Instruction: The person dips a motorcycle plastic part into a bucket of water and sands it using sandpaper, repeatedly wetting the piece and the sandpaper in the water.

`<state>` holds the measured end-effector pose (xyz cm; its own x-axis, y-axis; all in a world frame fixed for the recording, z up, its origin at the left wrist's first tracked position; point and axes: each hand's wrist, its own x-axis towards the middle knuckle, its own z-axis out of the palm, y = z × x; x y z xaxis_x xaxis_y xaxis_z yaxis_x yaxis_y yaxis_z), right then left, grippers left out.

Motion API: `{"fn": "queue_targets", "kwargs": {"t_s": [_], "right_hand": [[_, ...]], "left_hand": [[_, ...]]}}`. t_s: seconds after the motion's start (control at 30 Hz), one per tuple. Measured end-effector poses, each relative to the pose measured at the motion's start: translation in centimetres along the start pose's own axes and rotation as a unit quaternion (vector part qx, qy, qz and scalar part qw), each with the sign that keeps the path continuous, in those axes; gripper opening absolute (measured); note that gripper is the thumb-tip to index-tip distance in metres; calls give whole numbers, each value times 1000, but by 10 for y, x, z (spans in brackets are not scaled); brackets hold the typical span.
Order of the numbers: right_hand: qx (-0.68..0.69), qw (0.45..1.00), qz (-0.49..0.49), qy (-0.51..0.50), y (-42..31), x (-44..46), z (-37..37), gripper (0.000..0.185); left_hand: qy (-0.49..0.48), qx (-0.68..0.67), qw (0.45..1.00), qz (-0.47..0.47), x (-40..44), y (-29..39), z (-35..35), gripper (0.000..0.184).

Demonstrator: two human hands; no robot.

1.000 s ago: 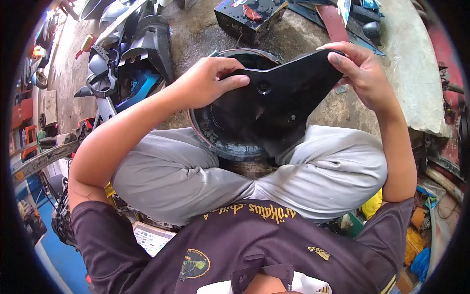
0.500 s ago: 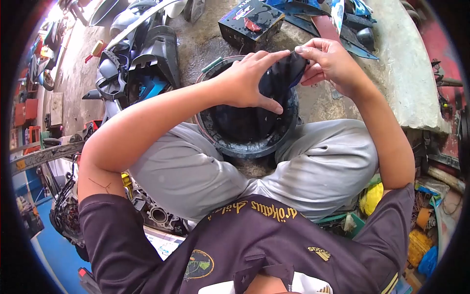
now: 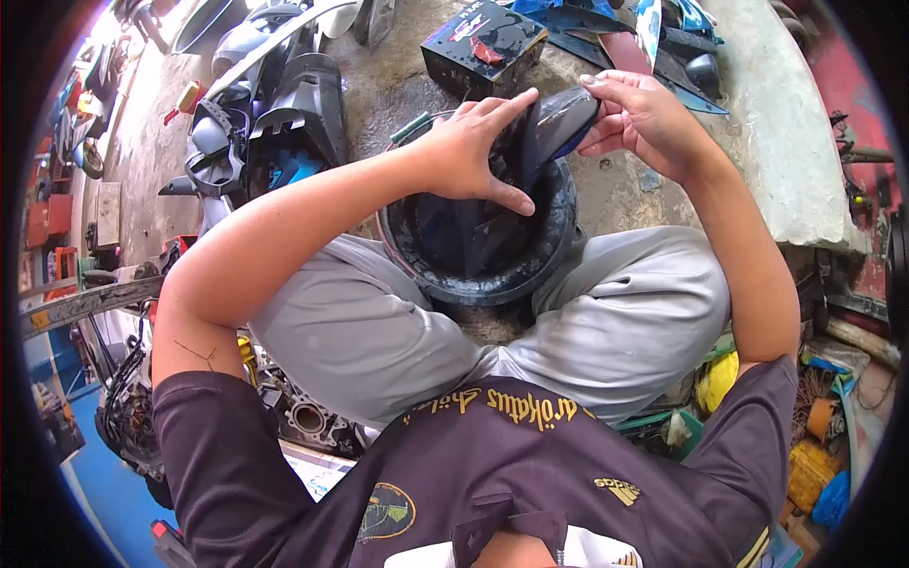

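My right hand (image 3: 644, 123) pinches the upper tip of a dark plastic panel (image 3: 561, 123), which looks like a motorcycle fairing piece with a blue underside. The panel slants down into a round black bucket (image 3: 507, 289) between my knees. My left hand (image 3: 478, 156) is over the bucket's far left side, thumb and fingers spread wide around the near side of the panel, seemingly without gripping it. Dark shapes and wet reflections show inside the bucket, but I cannot tell how much is liquid. Part of the bucket rim is hidden by my left hand.
A wet black box (image 3: 483, 47) with a red scrap on top stands beyond the bucket. Dark fairing parts (image 3: 303, 104) lie at the left, blue ones (image 3: 568, 19) at the far right. A concrete ledge (image 3: 767, 123) runs along the right. An engine part (image 3: 308, 417) sits beside my left leg.
The panel has turned and risen slightly in my right hand, now showing more of its grey face. My left hand has shifted a little to the left.
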<state>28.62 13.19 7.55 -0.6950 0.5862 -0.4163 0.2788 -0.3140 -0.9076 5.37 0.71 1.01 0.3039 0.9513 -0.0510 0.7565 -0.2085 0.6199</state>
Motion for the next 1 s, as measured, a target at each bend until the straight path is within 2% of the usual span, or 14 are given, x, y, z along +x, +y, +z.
{"fn": "queue_targets", "kwargs": {"t_s": [0.27, 0.37, 0.4, 0.5, 0.67, 0.77, 0.8, 0.83, 0.9, 0.93, 1.0], "right_hand": [[-33, 999, 2, -3, 10, 6, -15, 26], [-31, 999, -35, 17, 20, 13, -25, 25], [-27, 999, -36, 19, 19, 11, -26, 25], [-25, 998, -40, 33, 16, 8, -28, 26], [-27, 997, -56, 53, 23, 11, -47, 30], [-30, 995, -46, 81, 24, 5, -52, 33], [-31, 994, -50, 88, 24, 3, -55, 33], [-31, 994, -52, 95, 26, 0, -57, 34], [-13, 994, -57, 96, 32, -1, -65, 35], [5, 994, -60, 91, 37, 0, -72, 35], [39, 994, -66, 76, 41, -1, -80, 35]], "left_hand": [[27, 32, 999, 1, 0, -15, -4, 109], [24, 31, 999, -16, 1, -24, -9, 99], [37, 32, 999, -18, 1, -29, -8, 88], [27, 49, 998, -24, -2, -44, -11, 82], [12, -31, 994, -102, -8, -71, -17, 63], [-6, -59, 981, -185, -17, -111, -8, 63], [-79, 89, 986, -115, -24, -108, -15, 64], [-75, -33, 976, -203, -26, -102, -16, 67], [-61, -275, 887, -366, -37, -77, -18, 75], [-72, -289, 853, -429, -38, -64, -22, 94], [-109, -363, 834, -401, -45, -70, -25, 104]]}}
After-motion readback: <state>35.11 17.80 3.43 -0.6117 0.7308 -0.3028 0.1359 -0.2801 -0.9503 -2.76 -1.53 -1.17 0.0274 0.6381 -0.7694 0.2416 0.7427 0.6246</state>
